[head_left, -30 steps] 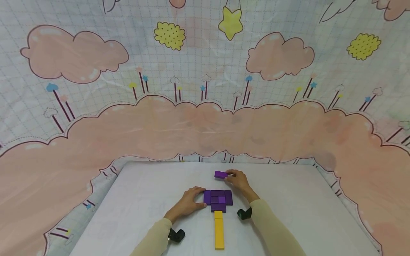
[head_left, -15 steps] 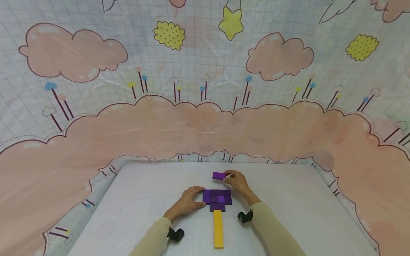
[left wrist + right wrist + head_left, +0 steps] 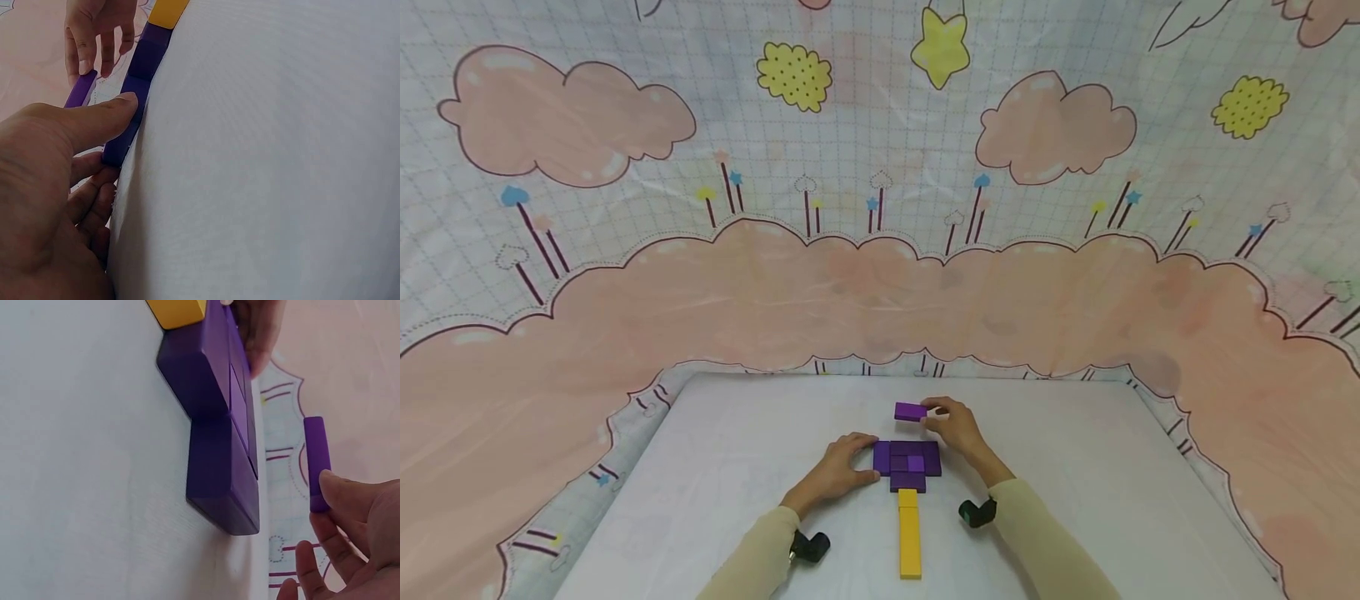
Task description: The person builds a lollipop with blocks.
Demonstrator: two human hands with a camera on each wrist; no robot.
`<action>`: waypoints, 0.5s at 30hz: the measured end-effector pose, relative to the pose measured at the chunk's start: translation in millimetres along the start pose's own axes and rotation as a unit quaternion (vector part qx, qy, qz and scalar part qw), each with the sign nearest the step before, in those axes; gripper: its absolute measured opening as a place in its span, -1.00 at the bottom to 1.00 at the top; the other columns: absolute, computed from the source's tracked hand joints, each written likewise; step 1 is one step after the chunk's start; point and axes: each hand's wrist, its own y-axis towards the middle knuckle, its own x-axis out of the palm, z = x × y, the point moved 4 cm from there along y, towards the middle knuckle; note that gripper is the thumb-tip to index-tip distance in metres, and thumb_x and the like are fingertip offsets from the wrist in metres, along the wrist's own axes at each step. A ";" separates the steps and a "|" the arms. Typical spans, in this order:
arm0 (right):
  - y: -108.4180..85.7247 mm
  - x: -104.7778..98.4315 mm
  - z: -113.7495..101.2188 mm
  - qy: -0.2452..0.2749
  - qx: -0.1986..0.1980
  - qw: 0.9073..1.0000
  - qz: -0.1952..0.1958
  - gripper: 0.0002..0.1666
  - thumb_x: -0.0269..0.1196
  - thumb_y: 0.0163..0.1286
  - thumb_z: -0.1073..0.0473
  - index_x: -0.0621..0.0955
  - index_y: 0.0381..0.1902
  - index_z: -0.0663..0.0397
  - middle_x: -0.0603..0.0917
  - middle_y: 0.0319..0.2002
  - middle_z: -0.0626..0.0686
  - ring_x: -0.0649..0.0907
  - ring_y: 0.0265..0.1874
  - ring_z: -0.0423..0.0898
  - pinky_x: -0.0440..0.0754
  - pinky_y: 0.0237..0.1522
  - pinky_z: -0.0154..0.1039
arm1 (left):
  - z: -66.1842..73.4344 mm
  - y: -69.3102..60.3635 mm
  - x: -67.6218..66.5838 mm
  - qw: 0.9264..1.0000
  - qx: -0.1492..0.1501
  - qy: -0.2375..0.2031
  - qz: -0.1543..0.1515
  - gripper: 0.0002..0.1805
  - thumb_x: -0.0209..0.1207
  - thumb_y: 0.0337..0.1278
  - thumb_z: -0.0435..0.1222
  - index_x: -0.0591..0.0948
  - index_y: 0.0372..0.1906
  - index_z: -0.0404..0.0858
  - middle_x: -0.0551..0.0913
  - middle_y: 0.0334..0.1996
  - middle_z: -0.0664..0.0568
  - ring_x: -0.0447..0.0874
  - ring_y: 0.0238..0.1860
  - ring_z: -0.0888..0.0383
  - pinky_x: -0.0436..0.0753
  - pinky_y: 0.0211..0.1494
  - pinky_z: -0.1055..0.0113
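My right hand [image 3: 952, 423] pinches one end of a loose purple block [image 3: 910, 412] between thumb and fingers, beyond the other blocks. In the right wrist view this purple block [image 3: 317, 459] appears narrow, held apart from the group. Several purple blocks [image 3: 908, 448] lie flat together on the white surface, with a lighter purple piece [image 3: 915, 463] among them. At their left end my left hand [image 3: 837, 468] holds the outer purple block, thumb on the near side and a finger at the far side. The left wrist view has the thumb lying against a dark purple block [image 3: 139, 89].
A yellow strip [image 3: 909, 542] of blocks runs from the purple group toward the person. White table [image 3: 737, 442] lies around them. Behind hangs a cloud-patterned cloth [image 3: 850, 300]. Black wrist cameras [image 3: 977, 513] sit by both sleeves.
The loose purple block in my right hand has shifted slightly left. My left hand keeps its place at the left end of the purple group. The head view has tilted a little.
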 end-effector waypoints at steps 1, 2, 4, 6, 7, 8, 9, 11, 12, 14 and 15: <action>-1.2 0.3 -0.4 0.000 -0.002 1.000 -0.001 -0.63 0.36 0.27 0.19 0.67 0.06 -0.03 0.67 0.09 0.11 0.58 0.13 0.13 0.59 0.11 0.11 | -0.1 0.0 -0.1 1.000 0.003 0.003 0.000 -0.35 0.36 0.11 -0.13 0.47 0.32 -0.20 0.49 0.30 -0.10 0.35 0.38 -0.16 0.24 0.45 -0.19; -2.1 0.6 -0.5 0.000 -0.004 1.000 -0.001 -0.63 0.36 0.27 0.19 0.67 0.06 -0.03 0.67 0.09 0.11 0.58 0.12 0.13 0.59 0.11 0.11 | -0.3 0.0 -0.1 1.000 0.003 0.002 -0.001 -0.35 0.36 0.11 -0.13 0.47 0.32 -0.19 0.49 0.30 -0.10 0.35 0.38 -0.16 0.24 0.46 -0.18; -4.3 1.1 -1.1 0.001 -0.006 1.000 -0.002 -0.63 0.36 0.27 0.19 0.67 0.06 -0.03 0.68 0.09 0.10 0.58 0.12 0.12 0.59 0.11 0.11 | -0.8 0.0 -0.1 1.000 0.003 0.002 -0.001 -0.35 0.36 0.11 -0.13 0.47 0.32 -0.18 0.49 0.30 -0.09 0.35 0.38 -0.16 0.24 0.46 -0.18; -6.4 1.7 -1.6 0.003 -0.009 1.000 -0.001 -0.63 0.36 0.27 0.19 0.67 0.06 -0.03 0.68 0.09 0.10 0.58 0.11 0.12 0.59 0.11 0.10 | -1.4 0.2 0.1 1.000 0.002 0.002 -0.001 -0.35 0.36 0.11 -0.13 0.47 0.32 -0.18 0.49 0.30 -0.09 0.35 0.38 -0.15 0.25 0.45 -0.18; -7.1 2.3 -1.5 0.004 -0.009 1.000 0.000 -0.64 0.36 0.27 0.19 0.67 0.05 -0.03 0.68 0.09 0.09 0.59 0.12 0.12 0.59 0.12 0.10 | -1.9 0.4 0.4 1.000 0.002 0.002 -0.002 -0.34 0.36 0.11 -0.12 0.47 0.32 -0.18 0.49 0.30 -0.09 0.35 0.38 -0.15 0.25 0.45 -0.18; -7.7 2.8 -1.5 0.005 -0.011 1.000 0.000 -0.64 0.36 0.27 0.20 0.68 0.05 -0.02 0.68 0.09 0.10 0.59 0.11 0.11 0.60 0.11 0.09 | -2.2 0.5 0.5 1.000 -0.002 -0.001 -0.002 -0.34 0.36 0.11 -0.12 0.47 0.32 -0.17 0.49 0.30 -0.08 0.34 0.38 -0.14 0.25 0.46 -0.18; -8.6 3.4 -1.5 0.006 -0.011 1.000 0.001 -0.64 0.36 0.27 0.20 0.68 0.05 -0.02 0.68 0.09 0.10 0.59 0.11 0.11 0.60 0.11 0.09 | -2.5 0.7 0.7 1.000 -0.003 -0.001 -0.002 -0.34 0.36 0.12 -0.12 0.47 0.33 -0.17 0.49 0.30 -0.08 0.34 0.38 -0.14 0.26 0.45 -0.18; -10.0 4.7 -1.1 0.006 -0.014 1.000 0.001 -0.64 0.36 0.27 0.21 0.68 0.05 -0.01 0.68 0.08 0.11 0.59 0.10 0.12 0.61 0.09 0.08 | -2.8 0.8 1.1 1.000 -0.006 -0.001 -0.003 -0.34 0.35 0.12 -0.11 0.46 0.33 -0.17 0.48 0.31 -0.08 0.34 0.38 -0.15 0.28 0.44 -0.19; -10.8 5.4 -0.7 0.007 -0.015 1.000 0.001 -0.64 0.36 0.27 0.22 0.68 0.05 -0.01 0.68 0.08 0.11 0.59 0.10 0.12 0.62 0.08 0.07 | -2.9 0.8 1.2 1.000 -0.008 -0.001 -0.004 -0.34 0.35 0.12 -0.10 0.46 0.33 -0.16 0.48 0.31 -0.08 0.34 0.38 -0.15 0.29 0.43 -0.19; -12.4 6.9 0.2 0.007 -0.016 1.000 0.000 -0.64 0.35 0.27 0.22 0.68 0.05 -0.01 0.68 0.08 0.11 0.59 0.09 0.12 0.62 0.07 0.06 | -2.7 0.6 1.4 1.000 -0.012 -0.001 -0.006 -0.33 0.35 0.12 -0.10 0.46 0.34 -0.16 0.47 0.32 -0.07 0.34 0.37 -0.15 0.31 0.42 -0.19; -12.7 7.7 0.8 0.005 -0.017 1.000 -0.001 -0.64 0.35 0.27 0.23 0.68 0.05 0.00 0.68 0.08 0.11 0.59 0.09 0.11 0.62 0.07 0.05 | -2.5 0.5 1.4 1.000 -0.014 -0.001 -0.006 -0.33 0.35 0.12 -0.10 0.46 0.34 -0.16 0.47 0.32 -0.07 0.34 0.37 -0.16 0.32 0.42 -0.20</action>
